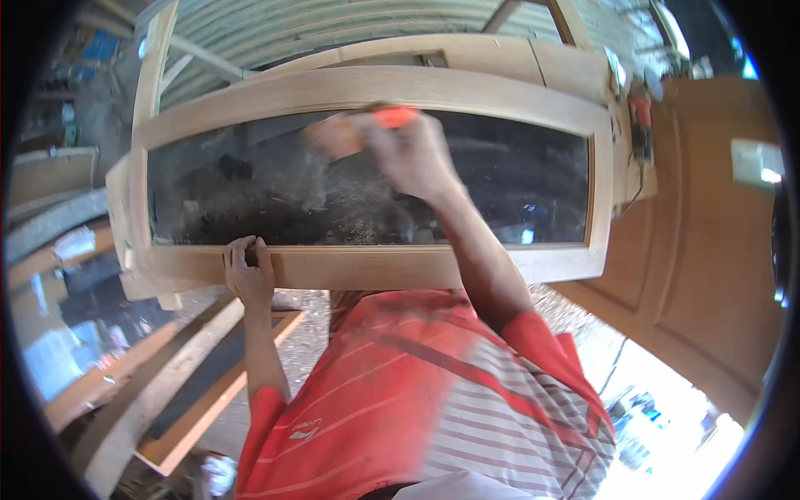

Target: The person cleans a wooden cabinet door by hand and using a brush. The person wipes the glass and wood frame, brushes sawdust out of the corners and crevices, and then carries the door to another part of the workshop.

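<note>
A long wooden frame (358, 268) lies across the bench in front of me, with a dark glass panel (517, 179) set in it. Pale dust and smears mark the panel's left and middle. My left hand (250, 265) grips the frame's near rail, its fingers bent at the inner edge. Above the panel's middle, my right hand (414, 158) is closed around what looks like a brush (337, 136), smeared by motion. It has an orange part by my fingers and a tan end pointing left. Whether the tan end touches the glass I cannot tell.
A red and grey power tool (641, 125) lies beyond the frame's right end. A brown panelled door (708, 242) stands at the right. Wooden beams (158, 392) and another frame (196, 425) lie at the lower left. Corrugated sheeting (358, 29) lies behind the bench.
</note>
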`<state>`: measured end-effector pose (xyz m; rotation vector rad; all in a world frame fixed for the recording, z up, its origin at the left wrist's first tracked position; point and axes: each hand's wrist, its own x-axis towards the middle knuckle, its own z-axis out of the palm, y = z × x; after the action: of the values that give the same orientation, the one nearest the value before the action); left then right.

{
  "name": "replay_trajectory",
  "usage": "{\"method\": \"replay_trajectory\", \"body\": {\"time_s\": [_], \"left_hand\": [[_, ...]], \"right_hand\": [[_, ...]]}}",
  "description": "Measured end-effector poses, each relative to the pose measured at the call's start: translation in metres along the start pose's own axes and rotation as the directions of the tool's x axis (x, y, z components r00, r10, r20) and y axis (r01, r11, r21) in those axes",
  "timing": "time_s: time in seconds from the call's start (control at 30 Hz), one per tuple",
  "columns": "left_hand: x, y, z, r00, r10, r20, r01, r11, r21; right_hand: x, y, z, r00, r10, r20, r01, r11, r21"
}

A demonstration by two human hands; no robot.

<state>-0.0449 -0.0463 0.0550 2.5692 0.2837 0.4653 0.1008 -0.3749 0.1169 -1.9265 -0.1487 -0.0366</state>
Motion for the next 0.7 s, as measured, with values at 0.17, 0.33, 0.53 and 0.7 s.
{"method": "replay_trajectory", "body": {"time_s": [0.17, 0.33, 0.53, 0.7], "left_hand": [[0.005, -0.003, -0.010, 0.983, 0.185, 0.016, -0.185, 0.982, -0.035], [0.008, -0.008, -0.003, 0.977, 0.214, 0.008, -0.213, 0.974, -0.084], [0.000, -0.027, 0.002, 0.979, 0.204, 0.018, -0.201, 0.974, -0.108], [-0.002, -0.014, 0.006, 0.990, 0.142, 0.010, -0.142, 0.990, -0.005]], "right_hand": [[-0.052, 0.016, -0.132, 0.773, -0.107, -0.625, -0.213, 0.884, -0.415], [-0.071, 0.031, -0.063, 0.914, -0.121, -0.387, -0.210, 0.675, -0.707], [-0.030, -0.037, 0.046, 0.998, -0.039, -0.058, 0.034, 0.996, -0.079], [-0.060, 0.016, -0.142, 0.874, -0.057, -0.482, -0.153, 0.910, -0.385]]}}
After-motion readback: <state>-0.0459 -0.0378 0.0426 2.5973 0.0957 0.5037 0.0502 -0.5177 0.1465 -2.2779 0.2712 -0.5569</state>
